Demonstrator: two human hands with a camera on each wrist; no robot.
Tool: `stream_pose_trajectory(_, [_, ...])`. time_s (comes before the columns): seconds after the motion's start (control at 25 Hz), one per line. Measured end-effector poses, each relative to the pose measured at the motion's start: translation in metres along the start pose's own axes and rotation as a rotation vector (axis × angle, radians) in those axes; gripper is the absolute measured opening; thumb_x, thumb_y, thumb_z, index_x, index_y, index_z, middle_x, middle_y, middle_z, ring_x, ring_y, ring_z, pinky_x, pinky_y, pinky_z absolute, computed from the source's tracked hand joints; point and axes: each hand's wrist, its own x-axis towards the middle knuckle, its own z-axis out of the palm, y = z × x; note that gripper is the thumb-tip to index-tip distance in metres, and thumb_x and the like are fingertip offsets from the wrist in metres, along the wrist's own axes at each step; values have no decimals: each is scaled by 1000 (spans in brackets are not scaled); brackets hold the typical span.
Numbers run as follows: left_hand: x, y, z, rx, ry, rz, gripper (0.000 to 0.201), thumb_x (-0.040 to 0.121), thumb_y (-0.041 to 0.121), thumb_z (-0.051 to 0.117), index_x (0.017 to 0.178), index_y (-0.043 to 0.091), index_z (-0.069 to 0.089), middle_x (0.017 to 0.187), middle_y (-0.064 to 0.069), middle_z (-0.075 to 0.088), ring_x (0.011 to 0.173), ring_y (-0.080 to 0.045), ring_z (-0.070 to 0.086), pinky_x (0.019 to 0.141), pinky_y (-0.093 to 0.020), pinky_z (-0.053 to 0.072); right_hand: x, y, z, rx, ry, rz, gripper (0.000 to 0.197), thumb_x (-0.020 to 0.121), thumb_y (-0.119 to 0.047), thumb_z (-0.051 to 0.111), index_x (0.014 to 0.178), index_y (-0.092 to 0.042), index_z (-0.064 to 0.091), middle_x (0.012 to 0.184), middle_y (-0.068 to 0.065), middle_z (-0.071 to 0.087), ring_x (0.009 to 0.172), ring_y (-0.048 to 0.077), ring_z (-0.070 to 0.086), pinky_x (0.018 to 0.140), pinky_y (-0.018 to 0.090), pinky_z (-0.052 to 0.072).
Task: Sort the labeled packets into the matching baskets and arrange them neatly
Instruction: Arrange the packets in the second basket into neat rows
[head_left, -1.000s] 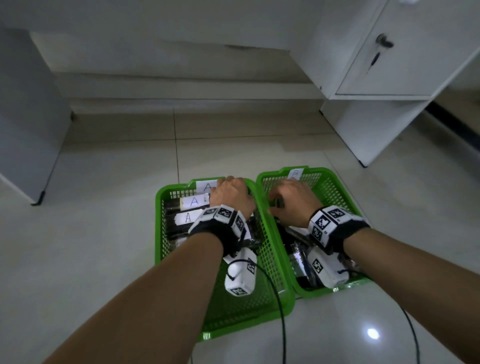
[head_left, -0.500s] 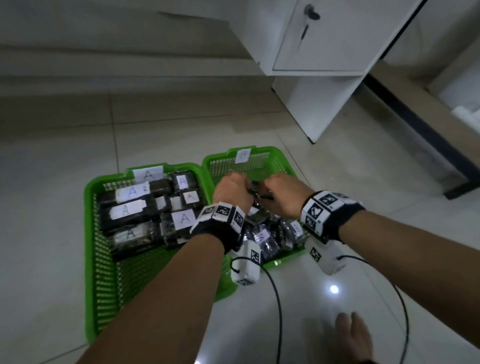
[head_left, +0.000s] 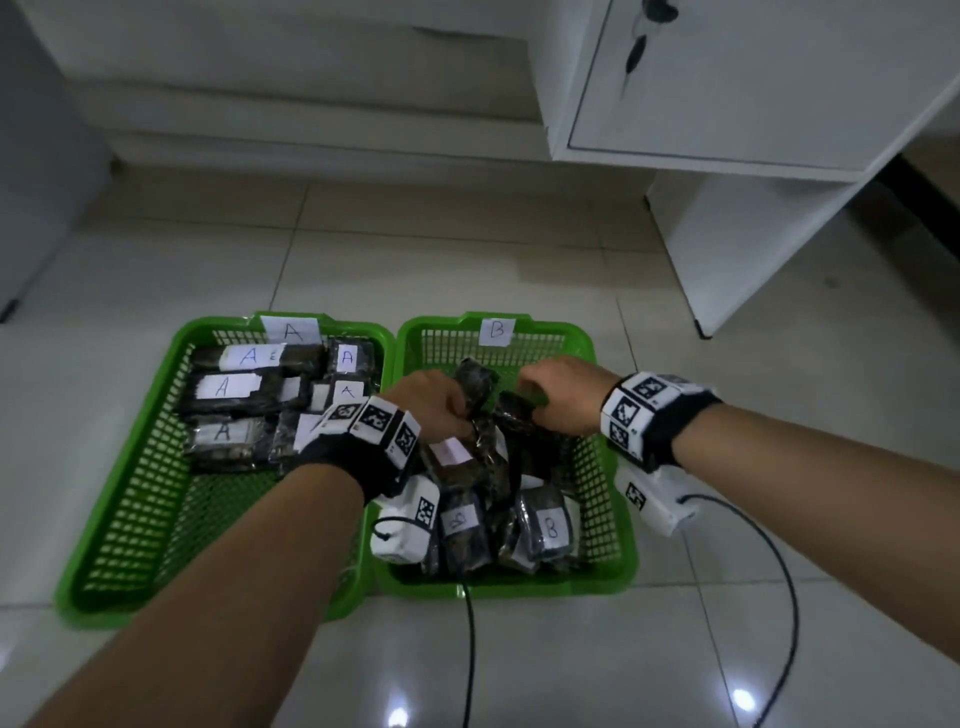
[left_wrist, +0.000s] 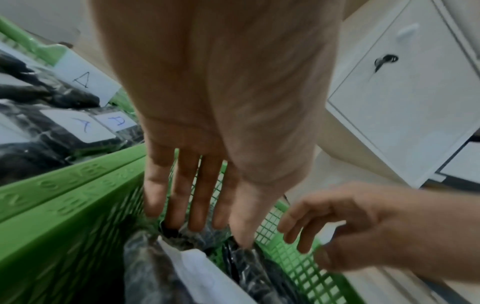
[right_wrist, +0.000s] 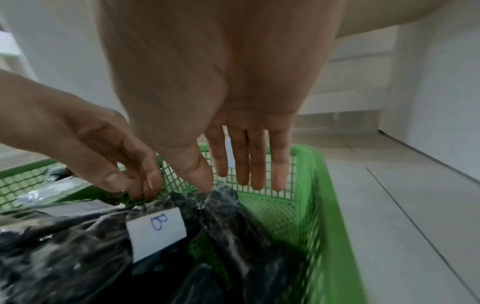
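the dark packet (head_left: 475, 387) both hands are on sits in the far half of the b basket (head_left: 597, 467), tilted up on top of a messy heap of other b packets (head_left: 550, 527). its long axis runs roughly 12 to 6 in the head view, top end toward the basket's b tag (head_left: 497, 331). the left hand (head_left: 434, 402) is at its 9 o'clock side and the right hand (head_left: 563, 397) at 3, about equally near, so i'd guess either one can lay it flat.

fingers: in the left wrist view the left hand's fingers (left_wrist: 198, 195) are straight and slightly spread, tips touching the packet tops. the right hand's fingers (right_wrist: 255, 164) are straight too, close together, thumb tip touching the crinkly wrap. nothing pinched as far as i can see.

the a basket (head_left: 130, 493) at 9 o'clock already has its a packets (head_left: 234, 387) lying in rows.

hard to make out: the upright packet's label is hidden, and the wrist cameras cover part of the heap.
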Motion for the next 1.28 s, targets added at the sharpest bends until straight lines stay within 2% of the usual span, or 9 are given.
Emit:
stream_pose_trajectory(0.12, [12,11,-6,88,34,-52,26,92,23,59,110,8,70,116,-12,67,105,-29,64,83,-32,53,14,6,-13,-58,-43,-36,35,85,-27,73,116,-16,64,114,6,66,102,27,63,85,37,55])
stream_pose_trajectory(0.28, [32,27,-12,186,40,-65,29,98,16,47,115,1,64,122,-20,64,110,-36,61,84,-37,50,29,1,27,-133,26,-20,25,86,-23,71,105,-7,66,105,14,70,96,32,68,75,34,54])
stream_pose_trajectory(0.44, [56,29,-3,356,-145,-50,20,94,18,47,90,16,67,103,-15,69,92,-33,66,84,-42,56,21,23,50,-44,61,-25,51,87,-23,69,132,-10,50,126,16,63,115,35,62,93,40,53])
stream_pose_trajectory(0.6, [122,-7,30,360,-308,-103,54,70,28,39,119,28,62,118,-11,67,95,-30,66,86,-44,58,9,43,46,26,44,13,83,84,-29,78,150,-9,32,133,20,59,121,36,59,97,43,52])
stream_pose_trajectory(0.76, [120,-6,33,412,-380,-71,40,73,23,49,110,25,63,106,-10,69,88,-27,67,83,-46,59,8,30,49,-17,14,-9,95,86,-21,76,157,-12,14,126,21,62,114,38,63,92,44,55])
stream_pose_trajectory(0.88, [103,2,25,438,-308,-42,19,72,25,51,89,27,60,102,-9,70,87,-28,67,83,-46,59,9,25,41,-39,88,-56,71,82,-19,73,145,-18,40,113,15,67,103,33,66,78,32,51])
stream_pose_trajectory(1.04, [59,32,1,437,-220,-64,29,88,11,59,114,23,64,135,-15,51,129,-41,43,107,-42,39,11,17,34,-97,32,-24,46,79,-19,73,123,-18,61,112,13,66,103,34,66,80,35,56])
stream_pose_trajectory(1.12, [53,36,-10,339,-180,-18,24,90,8,58,109,23,59,132,-11,54,125,-36,49,101,-38,42,12,15,36,-160,-12,-12,53,81,-19,73,131,-20,55,123,13,56,112,34,60,87,39,54])
stream_pose_trajectory(1.28, [39,26,-31,-128,-128,-53,20,102,21,41,120,12,39,112,-13,63,87,-29,67,66,-33,48,13,17,32,-91,-15,-26,49,87,-19,70,132,-13,53,128,12,56,117,32,57,96,38,51])
